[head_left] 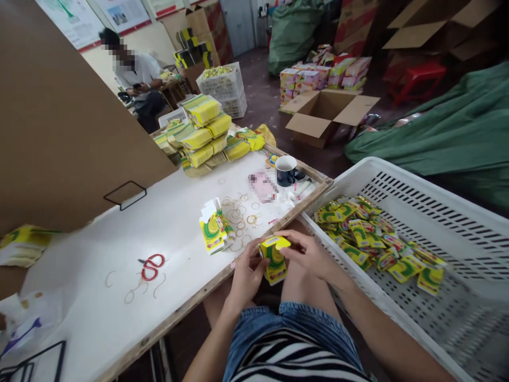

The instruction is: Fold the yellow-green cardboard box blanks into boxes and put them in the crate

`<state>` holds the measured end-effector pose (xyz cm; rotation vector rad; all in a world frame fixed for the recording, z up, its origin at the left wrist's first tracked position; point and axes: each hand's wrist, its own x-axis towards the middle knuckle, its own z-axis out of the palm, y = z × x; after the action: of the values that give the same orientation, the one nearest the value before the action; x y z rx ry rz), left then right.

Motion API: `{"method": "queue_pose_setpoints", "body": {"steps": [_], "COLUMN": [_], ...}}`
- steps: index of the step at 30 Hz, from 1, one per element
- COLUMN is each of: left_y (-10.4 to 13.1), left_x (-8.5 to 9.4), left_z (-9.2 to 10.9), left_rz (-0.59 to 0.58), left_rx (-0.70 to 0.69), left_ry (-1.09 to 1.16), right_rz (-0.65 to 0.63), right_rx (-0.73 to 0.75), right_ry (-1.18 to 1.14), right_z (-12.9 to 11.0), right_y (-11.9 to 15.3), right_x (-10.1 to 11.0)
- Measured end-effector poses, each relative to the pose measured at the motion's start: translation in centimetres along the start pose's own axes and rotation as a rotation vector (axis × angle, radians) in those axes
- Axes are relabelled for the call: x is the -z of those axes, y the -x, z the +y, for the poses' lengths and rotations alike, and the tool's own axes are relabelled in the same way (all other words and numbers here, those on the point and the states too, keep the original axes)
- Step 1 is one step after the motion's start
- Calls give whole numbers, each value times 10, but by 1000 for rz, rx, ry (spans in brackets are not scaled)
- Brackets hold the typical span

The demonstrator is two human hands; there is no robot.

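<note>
A small yellow and green carton [274, 260] is held over my lap, just off the table's front edge. My left hand [250, 270] wraps its fingers and thumb round the carton's left side. At its top right, my right hand [304, 252] pinches the pale end flap. On the table nearby stands a small bunch of flat, unfolded cartons [214, 228] with white flaps sticking up. Loose rubber bands [237, 212] lie scattered beside the bunch. To my right, a white plastic crate [397, 313] holds many folded cartons [369, 233] of the same print.
Red-handled scissors [152, 267] lie on the white table [99, 313]. Stacked bundles of cartons [202, 135] and a dark mug [286, 171] stand farther back. An open cardboard box [328, 114] and green sacks [445, 127] are on the floor. A person [137, 79] sits at the back left.
</note>
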<state>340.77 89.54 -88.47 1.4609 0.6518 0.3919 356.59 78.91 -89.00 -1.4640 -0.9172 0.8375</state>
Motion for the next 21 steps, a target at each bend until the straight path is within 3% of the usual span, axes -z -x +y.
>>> {"method": "queue_pose_setpoints", "body": {"steps": [9,12,21], "left_y": [-1,-1,0], "left_x": [3,2,-2], "left_z": [-1,-1,5], "left_rz": [-14,-6,-86], "left_rx": [-16,-8,2], "left_ry": [-79,-77,42], "right_rz": [-180,-189,-22], "right_rx": [-53,-84,-17], "right_ry": [-154,-176,446], "right_z": [-2,0,1], "right_y": [-8,-10,-12], "right_x": [4,6,-9]}}
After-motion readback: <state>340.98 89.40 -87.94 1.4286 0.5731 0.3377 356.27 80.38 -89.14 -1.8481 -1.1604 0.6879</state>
